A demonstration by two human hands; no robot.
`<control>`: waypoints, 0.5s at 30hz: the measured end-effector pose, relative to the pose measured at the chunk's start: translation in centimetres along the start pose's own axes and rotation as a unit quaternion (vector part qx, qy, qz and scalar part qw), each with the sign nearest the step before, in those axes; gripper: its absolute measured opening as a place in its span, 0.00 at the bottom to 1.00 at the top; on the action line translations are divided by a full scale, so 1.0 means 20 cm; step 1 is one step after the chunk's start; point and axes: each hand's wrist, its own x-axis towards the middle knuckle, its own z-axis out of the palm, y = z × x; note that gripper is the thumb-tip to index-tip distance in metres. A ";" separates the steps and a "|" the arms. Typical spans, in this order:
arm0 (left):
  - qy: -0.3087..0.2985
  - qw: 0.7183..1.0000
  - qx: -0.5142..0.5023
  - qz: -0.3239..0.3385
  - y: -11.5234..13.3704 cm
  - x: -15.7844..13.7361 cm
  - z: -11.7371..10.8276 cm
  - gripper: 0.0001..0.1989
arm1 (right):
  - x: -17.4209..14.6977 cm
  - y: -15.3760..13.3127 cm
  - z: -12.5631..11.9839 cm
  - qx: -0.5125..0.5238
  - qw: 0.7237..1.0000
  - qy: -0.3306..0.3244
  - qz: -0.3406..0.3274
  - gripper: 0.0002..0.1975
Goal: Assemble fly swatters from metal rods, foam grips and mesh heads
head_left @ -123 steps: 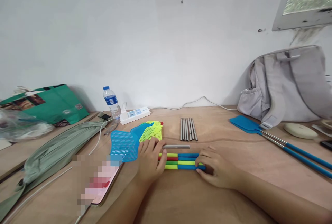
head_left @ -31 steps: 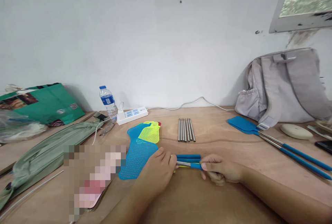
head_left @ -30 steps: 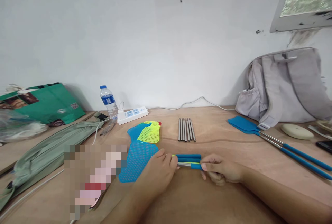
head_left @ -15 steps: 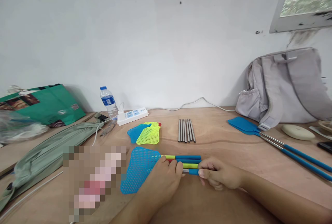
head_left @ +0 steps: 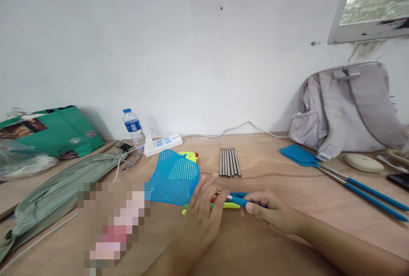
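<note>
Blue swatter (head_left: 174, 182) in hand over the desk (head_left: 265, 250)

Right hand (head_left: 270, 213) has its grip wrapped round the handle (head_left: 239, 201); left hand (head_left: 203, 208) covers the shaft (head_left: 229, 198), can't really tell if that grip's closed.

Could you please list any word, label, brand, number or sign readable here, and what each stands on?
No text is clear enough to quote.
Bottle label: white marks on blue, too small to read.
Power strip: printing on its face, too small.
Green bag: a pale logo and a square code, both too blurred.
Pink item, lower left: pixelated, unreadable.
Blue handle in the right hand: no lettering visible.
</note>
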 end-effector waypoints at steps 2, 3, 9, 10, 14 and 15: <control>0.072 0.993 -0.048 0.077 0.00 -0.01 -0.05 0.13 | 0.00 0.05 -0.01 0.044 0.998 0.030 -0.017 0.23; 0.077 0.987 -0.090 0.106 -0.01 -0.02 -0.06 0.13 | 0.01 0.07 -0.01 0.067 0.997 0.045 -0.021 0.22; 0.016 0.794 -0.508 -0.335 -0.03 -0.03 0.06 0.11 | 0.03 0.14 -0.04 0.109 0.988 0.090 -0.059 0.24; 0.026 0.721 -0.577 -0.383 -0.03 -0.03 0.09 0.13 | 0.03 0.14 -0.04 0.103 0.990 0.083 -0.053 0.25; 0.068 0.523 -0.706 -0.474 -0.05 0.00 0.11 0.17 | 0.02 0.10 -0.03 0.026 0.999 0.033 -0.034 0.27; 0.074 0.496 -0.704 -0.504 -0.05 0.01 0.10 0.17 | 0.01 0.08 -0.03 -0.008 0.999 0.022 -0.042 0.26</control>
